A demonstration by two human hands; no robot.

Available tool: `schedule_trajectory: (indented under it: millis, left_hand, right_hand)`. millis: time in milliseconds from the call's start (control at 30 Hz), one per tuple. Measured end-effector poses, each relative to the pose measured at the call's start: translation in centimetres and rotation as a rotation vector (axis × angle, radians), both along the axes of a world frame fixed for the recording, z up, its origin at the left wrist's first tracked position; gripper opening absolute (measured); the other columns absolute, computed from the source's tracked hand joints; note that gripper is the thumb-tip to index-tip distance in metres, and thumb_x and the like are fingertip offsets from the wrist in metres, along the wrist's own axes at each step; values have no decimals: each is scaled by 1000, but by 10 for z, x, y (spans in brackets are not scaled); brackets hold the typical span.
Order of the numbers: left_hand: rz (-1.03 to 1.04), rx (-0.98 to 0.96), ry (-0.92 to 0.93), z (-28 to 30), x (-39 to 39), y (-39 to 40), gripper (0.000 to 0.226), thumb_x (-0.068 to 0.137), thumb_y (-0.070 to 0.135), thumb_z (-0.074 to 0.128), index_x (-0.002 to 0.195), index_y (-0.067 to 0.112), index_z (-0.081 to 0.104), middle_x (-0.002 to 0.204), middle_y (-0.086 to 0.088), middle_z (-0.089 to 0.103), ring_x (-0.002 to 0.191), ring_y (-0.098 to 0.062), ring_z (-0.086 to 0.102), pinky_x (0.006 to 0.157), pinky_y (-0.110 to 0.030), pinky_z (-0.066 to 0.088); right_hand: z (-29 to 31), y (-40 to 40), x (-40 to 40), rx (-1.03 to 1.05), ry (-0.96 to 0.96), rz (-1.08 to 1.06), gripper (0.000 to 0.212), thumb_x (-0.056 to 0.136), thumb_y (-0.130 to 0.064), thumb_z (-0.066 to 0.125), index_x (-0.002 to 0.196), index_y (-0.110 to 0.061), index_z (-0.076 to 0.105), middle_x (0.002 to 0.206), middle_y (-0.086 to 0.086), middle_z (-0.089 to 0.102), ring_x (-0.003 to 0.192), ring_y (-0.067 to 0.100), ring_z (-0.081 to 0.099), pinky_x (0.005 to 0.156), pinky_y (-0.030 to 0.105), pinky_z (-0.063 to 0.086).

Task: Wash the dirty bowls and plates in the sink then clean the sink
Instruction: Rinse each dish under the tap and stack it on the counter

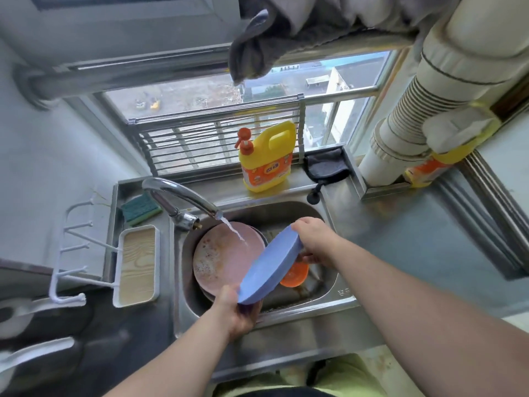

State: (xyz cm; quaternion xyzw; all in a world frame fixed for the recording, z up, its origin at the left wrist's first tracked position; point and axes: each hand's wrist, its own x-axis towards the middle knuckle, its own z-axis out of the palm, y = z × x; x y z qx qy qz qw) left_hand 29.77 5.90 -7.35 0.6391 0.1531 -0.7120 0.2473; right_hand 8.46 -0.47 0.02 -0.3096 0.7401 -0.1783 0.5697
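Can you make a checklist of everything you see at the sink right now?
Surface: steel sink, tap running.
Job's things: blue plate held tilted above the basin; dirty pink plate under the water stream; orange bowl in the basin.
Clutter: green sponge, yellow detergent bottle, grey cloth, white tray.
Hands: left hand grips the blue plate's near edge; right hand grips its far edge.
Cables: nothing seen.
Surroundings: window, white pipe.

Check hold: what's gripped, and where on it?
Blue plate, tilted over the sink: left hand grips its near rim, right hand its far rim.
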Motion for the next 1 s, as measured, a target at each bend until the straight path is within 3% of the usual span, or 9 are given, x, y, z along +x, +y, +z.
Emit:
schedule_trajectory:
  millis: [133, 200, 300, 433, 567, 700, 833, 933, 1000]
  left_hand:
    - [-40, -153, -79, 16, -33, 7, 24, 105, 14, 50, 103, 9, 73, 77, -7, 78, 57, -24, 74, 45, -30, 59]
    - [-189, -302, -203, 20, -50, 5, 27, 106, 32, 52, 108, 18, 75, 92, -4, 81, 78, -26, 78, 69, -40, 65]
    - [-523, -460, -505, -4, -66, -7, 47, 90, 62, 44, 118, 31, 68, 116, -5, 76, 103, -32, 70, 95, -57, 58]
    - [-1017, -714, -678, 20, -131, -24, 23, 100, 41, 40, 119, 34, 51, 109, -9, 69, 89, -29, 66, 80, -41, 58]
    - [-1413, -900, -835, 16, -210, -40, 33, 105, 27, 43, 138, 23, 42, 111, -17, 71, 97, -39, 69, 79, -39, 52]
    - [-1469, -958, -830, -3, -268, -52, 44, 105, 22, 38, 149, 24, 30, 108, -21, 71, 99, -43, 67, 83, -47, 54]
    - [-1495, -976, -842, -23, -287, -59, 53, 110, 34, 41, 160, 29, 23, 114, -21, 71, 105, -42, 65, 89, -48, 53]
    - [-1437, -1032, -776, -25, -274, -52, 57, 111, 40, 46, 164, 32, 27, 121, -18, 73, 115, -39, 65, 93, -42, 51]
    - [-1304, -1063, -769, -26, -253, -47, 50, 109, 41, 47, 158, 35, 39, 110, -7, 77, 108, -31, 69, 91, -39, 52]
  right_hand:
    - [-11, 13, -33, 63, 213, 243, 10, 91, -14, 46, 89, -16, 56, 89, 10, 57, 89, 34, 67, 69, 34, 58]
    - [-16, 21, -54, 24, 328, 323, 26, 89, -14, 37, 106, -16, 56, 104, 14, 62, 97, 39, 64, 79, 43, 58]
    - [-23, 40, -94, -38, 537, 392, 27, 95, -19, 34, 119, -27, 43, 107, 11, 64, 90, 37, 59, 74, 41, 49]
    - [-35, 70, -164, -119, 567, 138, 23, 102, -39, 29, 119, -40, 44, 94, 7, 64, 75, 30, 54, 73, 40, 42]
    - [-55, 98, -244, -80, 750, 132, 37, 106, -32, 35, 143, -39, 36, 101, 16, 67, 85, 39, 59, 71, 41, 41]
    - [-73, 103, -290, -70, 762, 97, 36, 107, -27, 35, 142, -31, 41, 110, 18, 68, 84, 37, 52, 72, 41, 38]
    - [-96, 101, -312, -90, 747, 83, 34, 107, -30, 32, 140, -32, 38, 108, 19, 68, 82, 36, 51, 72, 44, 42]
    - [-92, 104, -314, -58, 773, 19, 42, 110, -40, 26, 151, -36, 34, 118, 19, 69, 101, 42, 62, 80, 47, 46]
    - [-78, 100, -304, -49, 820, -68, 49, 110, -46, 23, 157, -35, 32, 125, 18, 68, 111, 43, 62, 83, 48, 44]
